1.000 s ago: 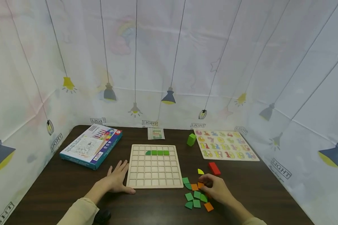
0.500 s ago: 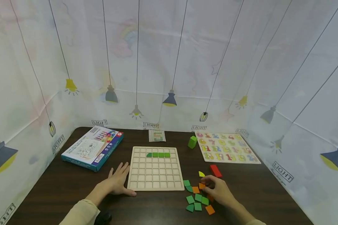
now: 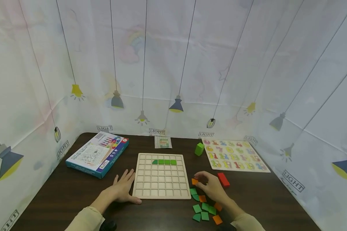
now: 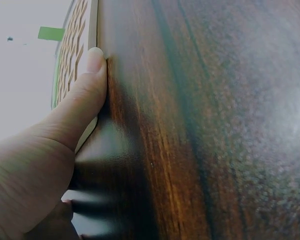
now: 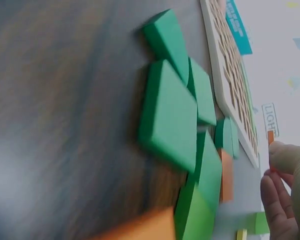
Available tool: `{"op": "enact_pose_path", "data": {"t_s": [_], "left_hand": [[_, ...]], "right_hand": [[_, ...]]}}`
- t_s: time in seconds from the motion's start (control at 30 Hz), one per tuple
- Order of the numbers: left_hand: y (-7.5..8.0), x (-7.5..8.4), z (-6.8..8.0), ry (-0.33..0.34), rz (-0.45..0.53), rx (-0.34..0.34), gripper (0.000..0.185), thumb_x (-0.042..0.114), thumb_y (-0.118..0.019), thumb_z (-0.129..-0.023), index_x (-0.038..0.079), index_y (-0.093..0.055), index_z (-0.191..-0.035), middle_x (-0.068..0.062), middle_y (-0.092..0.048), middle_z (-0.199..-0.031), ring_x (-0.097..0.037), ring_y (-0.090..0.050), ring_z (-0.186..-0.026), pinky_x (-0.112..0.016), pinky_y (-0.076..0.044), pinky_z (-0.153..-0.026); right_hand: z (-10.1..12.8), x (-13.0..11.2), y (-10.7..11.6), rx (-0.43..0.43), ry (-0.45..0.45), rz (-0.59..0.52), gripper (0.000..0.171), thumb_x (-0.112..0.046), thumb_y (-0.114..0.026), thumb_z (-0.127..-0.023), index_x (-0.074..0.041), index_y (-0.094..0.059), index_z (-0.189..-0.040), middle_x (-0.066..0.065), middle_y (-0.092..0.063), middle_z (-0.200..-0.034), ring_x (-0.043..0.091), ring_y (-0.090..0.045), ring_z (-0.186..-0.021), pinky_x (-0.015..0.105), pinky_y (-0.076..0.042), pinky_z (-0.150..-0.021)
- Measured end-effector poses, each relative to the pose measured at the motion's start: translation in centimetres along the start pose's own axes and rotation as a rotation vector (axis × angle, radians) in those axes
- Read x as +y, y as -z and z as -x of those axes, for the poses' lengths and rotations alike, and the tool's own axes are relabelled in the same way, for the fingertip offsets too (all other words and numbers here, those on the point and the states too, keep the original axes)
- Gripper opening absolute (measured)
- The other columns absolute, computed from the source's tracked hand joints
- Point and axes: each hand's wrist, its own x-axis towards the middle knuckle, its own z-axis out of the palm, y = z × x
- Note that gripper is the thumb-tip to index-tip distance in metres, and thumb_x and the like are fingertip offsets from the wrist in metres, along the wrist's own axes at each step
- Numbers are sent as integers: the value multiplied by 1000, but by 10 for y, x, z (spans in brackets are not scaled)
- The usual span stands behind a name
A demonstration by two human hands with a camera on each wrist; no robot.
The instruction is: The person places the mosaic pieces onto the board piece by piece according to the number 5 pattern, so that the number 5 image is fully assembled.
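Orange tile [image 3: 194, 181] sat pinched in my right hand [image 3: 210, 188] beside the grid board [image 3: 161, 192], which my flat, empty left hand [image 3: 122, 191] steadied, with only four green pieces [image 3: 164, 162] placed and most cells unfilled.

Bare tabletop [image 3: 266, 195] is lying open right of the loose tiles [image 3: 206, 208] and along the near edge. The red block [image 3: 223, 179] and number puzzle [image 3: 234, 155] are crowding the far right. The left hand [image 3: 122, 189] is blocking the grid board's [image 3: 161, 189] near-left corner (thumb against its edge); the box [image 3: 96, 154] is filling the far left.
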Motion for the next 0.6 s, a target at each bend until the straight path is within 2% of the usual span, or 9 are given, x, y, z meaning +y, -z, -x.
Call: {"op": "enact_pose_path", "data": {"t_s": [0.23,0.47,0.6], "left_hand": [[-1,0,0,9,-17,2,119,66,-72,-66,-3,-22,-148,-20,-14,-154,-40,-9,-140,-68,-8,-103],[-1,0,-1,11,-15,9,120,67,-73,-64,-2,-22,-148,-20,-15,-154,-40,-9,-140,-68,-8,-103],[-2,-1,-2,10,-17,18,120,67,-73,-64,-2,-22,-148,-20,-15,-154,-40,-10,-140,-68,-9,-103]], "right_hand": [[-26,-7,-26,15,68,18,29,-1,-75,-78,-5,-66,-105,-2,-65,-97,12,-62,-85,27,-52,-72],[-52,-20,-46,14,89,0,28,1,-72,-80,-3,-65,-107,4,-66,-97,21,-63,-88,39,-53,-75],[-64,-25,-56,0,98,-8,26,0,-71,-82,-1,-64,-107,7,-65,-97,24,-63,-89,40,-53,-76]]}}
